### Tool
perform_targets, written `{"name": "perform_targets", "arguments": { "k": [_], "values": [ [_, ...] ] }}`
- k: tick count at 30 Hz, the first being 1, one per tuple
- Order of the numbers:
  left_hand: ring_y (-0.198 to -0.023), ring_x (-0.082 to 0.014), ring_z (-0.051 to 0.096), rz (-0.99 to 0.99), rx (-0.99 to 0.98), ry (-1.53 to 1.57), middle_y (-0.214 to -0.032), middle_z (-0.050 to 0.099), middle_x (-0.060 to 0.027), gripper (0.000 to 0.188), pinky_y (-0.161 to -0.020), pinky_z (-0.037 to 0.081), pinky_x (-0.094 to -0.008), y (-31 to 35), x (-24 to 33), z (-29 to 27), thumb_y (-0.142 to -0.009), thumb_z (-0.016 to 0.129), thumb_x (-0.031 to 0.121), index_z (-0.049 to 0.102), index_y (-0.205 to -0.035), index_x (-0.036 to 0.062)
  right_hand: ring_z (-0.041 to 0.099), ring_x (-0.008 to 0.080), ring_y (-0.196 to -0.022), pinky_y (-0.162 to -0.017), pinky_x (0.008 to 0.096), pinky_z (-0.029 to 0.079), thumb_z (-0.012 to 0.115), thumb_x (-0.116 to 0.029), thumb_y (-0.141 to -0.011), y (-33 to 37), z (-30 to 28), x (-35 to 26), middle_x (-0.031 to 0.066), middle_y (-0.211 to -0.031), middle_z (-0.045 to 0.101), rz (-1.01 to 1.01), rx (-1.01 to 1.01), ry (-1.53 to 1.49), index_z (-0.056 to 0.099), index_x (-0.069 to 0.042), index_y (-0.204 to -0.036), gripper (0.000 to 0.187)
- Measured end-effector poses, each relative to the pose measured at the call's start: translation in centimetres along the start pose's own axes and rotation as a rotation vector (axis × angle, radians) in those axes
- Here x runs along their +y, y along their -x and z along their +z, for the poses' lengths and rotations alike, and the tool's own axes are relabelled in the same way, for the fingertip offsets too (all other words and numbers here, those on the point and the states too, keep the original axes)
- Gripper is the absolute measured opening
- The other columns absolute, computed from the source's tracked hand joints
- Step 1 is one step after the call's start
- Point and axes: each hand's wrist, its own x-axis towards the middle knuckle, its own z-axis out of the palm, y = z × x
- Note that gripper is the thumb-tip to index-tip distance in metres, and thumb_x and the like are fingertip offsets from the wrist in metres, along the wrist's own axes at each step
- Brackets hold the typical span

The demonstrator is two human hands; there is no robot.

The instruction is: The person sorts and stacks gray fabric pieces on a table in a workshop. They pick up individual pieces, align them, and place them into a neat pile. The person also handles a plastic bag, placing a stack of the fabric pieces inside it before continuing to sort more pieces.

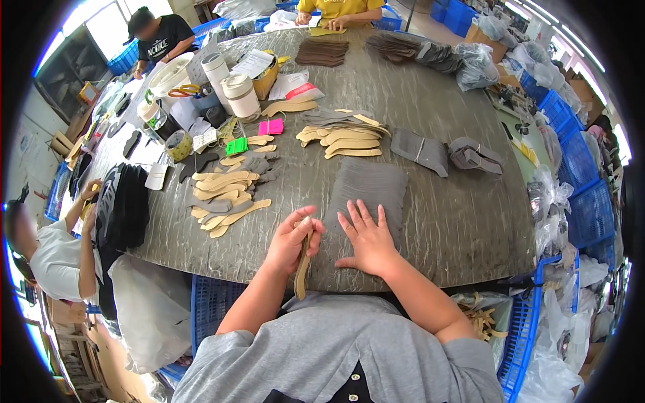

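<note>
My left hand point(285, 243) is closed around a curved tan-and-grey strip point(302, 277), pinched near its upper end, with the lower end hanging toward the table's near edge. My right hand point(369, 243) lies flat with fingers spread, its fingertips on the near part of a fanned stack of thin grey pieces point(369, 181). Beyond that stack is a pile of tan and grey curved strips point(346, 138). A second loose pile of such strips point(225, 198) lies to the left. Two tied grey bundles point(420, 151) rest at the right.
On the dark table point(463, 228), a white lidded cup point(240, 96), an open tin point(179, 144) and pink tags point(271, 127) stand at left. Brown stacks point(322, 52) lie at the far side. Blue crates point(584, 181) line the right. Other people work around the table.
</note>
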Motion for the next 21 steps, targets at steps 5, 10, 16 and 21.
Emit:
{"name": "perform_targets", "arguments": {
  "k": [5, 10, 16, 21],
  "values": [
    [-0.064, -0.0122, 0.052, -0.045, -0.099, -0.050, -0.087, 0.055, -0.0056, 0.032, -0.053, 0.045, -0.0261, 0.4, -0.9, -0.3, -0.103, 0.050, 0.027, 0.050, -0.121, 0.0008, 0.014, 0.0343, -0.149, -0.116, 0.0631, 0.007, 0.063, -0.068, -0.076, 3.3, 0.0, -1.0, 0.0165, -0.160, 0.019, -0.068, 0.088, -0.135, 0.032, -0.010, -0.151, 0.100],
    [-0.063, -0.0113, 0.049, 0.140, -0.340, -0.247, -0.094, 0.051, -0.0045, 0.058, -0.057, 0.044, -0.0248, 1.2, -1.0, 1.5, -0.103, 0.040, 0.048, 0.044, -0.135, -0.0004, 0.057, 0.0309, -0.112, -0.097, 0.0471, 0.042, 0.073, -0.026, -0.084, 4.1, -2.7, -2.1, 0.0162, -0.122, 0.059, 0.000, 0.485, -0.661, 0.061, -0.003, -0.120, 0.044],
    [-0.082, -0.0292, 0.054, 0.533, -0.361, -1.084, -0.108, 0.046, -0.0172, 0.113, -0.067, 0.051, -0.0369, 1.9, -0.3, 4.3, -0.078, 0.043, 0.082, 0.022, -0.151, -0.0014, 0.067, 0.0243, -0.074, -0.065, 0.0332, 0.051, 0.068, 0.000, -0.084, 4.2, -3.8, -3.8, 0.0121, -0.082, 0.069, 0.085, 0.541, -0.993, 0.070, 0.002, -0.091, 0.008],
    [-0.083, -0.0333, 0.056, 0.547, -0.397, -1.213, -0.110, 0.047, -0.0197, 0.117, -0.066, 0.052, -0.0402, 2.5, -0.6, 4.8, -0.073, 0.046, 0.081, 0.018, -0.152, -0.0005, 0.066, 0.0251, -0.068, -0.061, 0.0338, 0.050, 0.069, -0.002, -0.083, 5.1, -4.6, -3.7, 0.0125, -0.079, 0.068, 0.098, 0.490, -0.973, 0.070, 0.002, -0.088, 0.007]
  ]
}}
